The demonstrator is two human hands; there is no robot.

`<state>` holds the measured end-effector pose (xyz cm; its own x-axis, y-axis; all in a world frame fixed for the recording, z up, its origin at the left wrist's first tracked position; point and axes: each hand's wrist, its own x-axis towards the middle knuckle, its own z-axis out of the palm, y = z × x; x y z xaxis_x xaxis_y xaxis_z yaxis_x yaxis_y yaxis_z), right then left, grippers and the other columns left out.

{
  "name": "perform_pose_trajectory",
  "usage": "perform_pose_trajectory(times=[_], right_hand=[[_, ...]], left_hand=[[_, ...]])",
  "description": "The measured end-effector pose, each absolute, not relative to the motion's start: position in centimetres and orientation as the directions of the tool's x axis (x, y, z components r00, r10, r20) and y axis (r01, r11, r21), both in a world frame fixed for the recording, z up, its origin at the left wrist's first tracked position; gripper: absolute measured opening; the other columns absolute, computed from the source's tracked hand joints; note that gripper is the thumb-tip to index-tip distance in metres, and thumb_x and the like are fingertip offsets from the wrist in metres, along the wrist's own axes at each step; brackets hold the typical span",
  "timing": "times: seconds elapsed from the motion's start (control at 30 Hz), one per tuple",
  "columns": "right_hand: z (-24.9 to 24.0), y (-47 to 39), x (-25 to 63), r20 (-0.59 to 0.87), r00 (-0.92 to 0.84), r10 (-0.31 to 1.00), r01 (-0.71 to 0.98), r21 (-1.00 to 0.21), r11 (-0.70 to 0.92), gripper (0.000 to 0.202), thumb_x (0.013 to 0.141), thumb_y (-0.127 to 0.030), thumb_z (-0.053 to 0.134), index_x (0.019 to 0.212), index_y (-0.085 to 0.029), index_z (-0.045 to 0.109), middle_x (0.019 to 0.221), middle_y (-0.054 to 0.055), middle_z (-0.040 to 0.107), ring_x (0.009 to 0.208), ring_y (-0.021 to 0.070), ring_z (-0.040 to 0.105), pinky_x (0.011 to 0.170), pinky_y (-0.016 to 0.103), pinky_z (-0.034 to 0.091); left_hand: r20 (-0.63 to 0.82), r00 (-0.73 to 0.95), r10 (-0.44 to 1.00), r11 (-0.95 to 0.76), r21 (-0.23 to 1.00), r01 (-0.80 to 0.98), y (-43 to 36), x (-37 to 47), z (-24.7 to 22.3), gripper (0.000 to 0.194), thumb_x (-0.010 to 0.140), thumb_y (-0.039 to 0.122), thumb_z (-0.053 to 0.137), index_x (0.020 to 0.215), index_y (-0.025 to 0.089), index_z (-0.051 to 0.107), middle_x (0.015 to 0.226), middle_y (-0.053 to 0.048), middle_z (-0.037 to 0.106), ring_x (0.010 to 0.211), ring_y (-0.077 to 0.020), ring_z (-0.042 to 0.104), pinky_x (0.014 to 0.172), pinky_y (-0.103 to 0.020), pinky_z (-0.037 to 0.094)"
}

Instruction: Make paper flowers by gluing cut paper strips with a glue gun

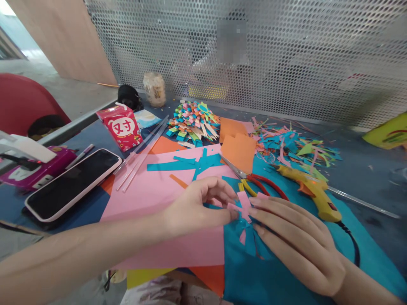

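Note:
Pink and blue paper strips (244, 208) are joined in a small piece over the blue sheet (251, 279). My left hand (206, 205) pinches the piece's left side between thumb and fingers. From the right, my right hand (295, 237) rests its nearly straight fingertips against the strips. Behind the hands lie scissors (254, 180) with red and yellow handles, beside orange paper squares (238, 150). Loose blue strips (202, 163) lie crossed on the pink sheet (152, 245). To the right is a yellow glue gun (313, 192).
A phone (74, 182), a red drink carton (122, 127) and clear glue sticks (143, 156) lie left. At the back stand a jar (154, 89), a colourful folded-paper pile (192, 123) and paper scraps (292, 146), before a perforated metal screen (270, 80).

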<state>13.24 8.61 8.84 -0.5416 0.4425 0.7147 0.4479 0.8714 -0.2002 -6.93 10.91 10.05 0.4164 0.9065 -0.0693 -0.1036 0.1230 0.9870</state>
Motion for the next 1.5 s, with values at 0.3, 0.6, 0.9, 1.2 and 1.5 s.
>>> perform_pose_trajectory(times=[0.3,0.6,0.9,1.2,1.5], right_hand=[[9.1,8.9,13.6,0.687,-0.612,0.392,0.465,-0.088,0.881,0.029,0.089,-0.013,0.047,0.111,-0.027,0.058,0.099,0.008,0.072,0.116,0.0261,0.057,0.095,0.048,0.051],[9.4,11.4,13.5,0.665,-0.490,0.563,0.424,-0.383,0.821,0.018,0.079,-0.015,0.062,0.094,-0.025,0.059,0.089,0.003,0.071,0.086,0.0209,0.070,0.074,0.034,0.060],[9.2,11.7,11.6,0.120,-0.137,0.983,0.092,-0.987,0.133,0.033,0.068,-0.038,0.075,0.083,-0.024,0.050,0.072,-0.002,0.064,0.059,0.0176,0.068,0.051,0.029,0.059],[9.1,12.0,12.0,0.005,-0.141,0.990,0.028,-1.000,0.009,0.036,0.064,-0.036,0.079,0.087,-0.023,0.055,0.072,-0.004,0.065,0.058,0.0137,0.066,0.055,0.026,0.058],[8.7,12.4,12.2,0.103,-0.239,0.966,-0.093,-0.992,0.083,0.024,0.068,-0.029,0.077,0.087,-0.028,0.063,0.076,-0.005,0.068,0.073,0.0126,0.066,0.068,0.025,0.055]], left_hand=[[-0.084,0.394,0.915,0.137,0.984,-0.111,10.8,-6.9,10.2,0.019,0.065,0.010,0.067,0.079,0.016,0.055,0.075,0.001,0.059,0.065,-0.0080,0.055,0.063,-0.023,0.040],[-0.109,0.408,0.907,0.254,0.912,-0.321,11.5,-7.5,10.2,0.023,0.065,0.034,0.065,0.080,0.017,0.065,0.085,-0.006,0.068,0.079,-0.0177,0.060,0.061,-0.026,0.035],[-0.053,0.416,0.908,0.214,0.912,-0.350,11.9,-7.4,9.8,0.021,0.067,0.027,0.068,0.085,0.016,0.064,0.086,-0.008,0.072,0.085,-0.0195,0.065,0.063,-0.025,0.038],[-0.115,0.346,0.931,0.253,0.889,-0.383,12.0,-7.3,9.6,0.016,0.067,0.019,0.066,0.081,0.016,0.058,0.070,-0.003,0.071,0.067,-0.0126,0.064,0.058,-0.023,0.037],[-0.484,0.633,0.604,0.740,0.636,-0.220,12.0,-6.2,8.9,0.032,0.083,0.046,0.052,0.082,0.015,0.056,0.071,-0.005,0.070,0.060,-0.0156,0.067,0.054,-0.025,0.041]])
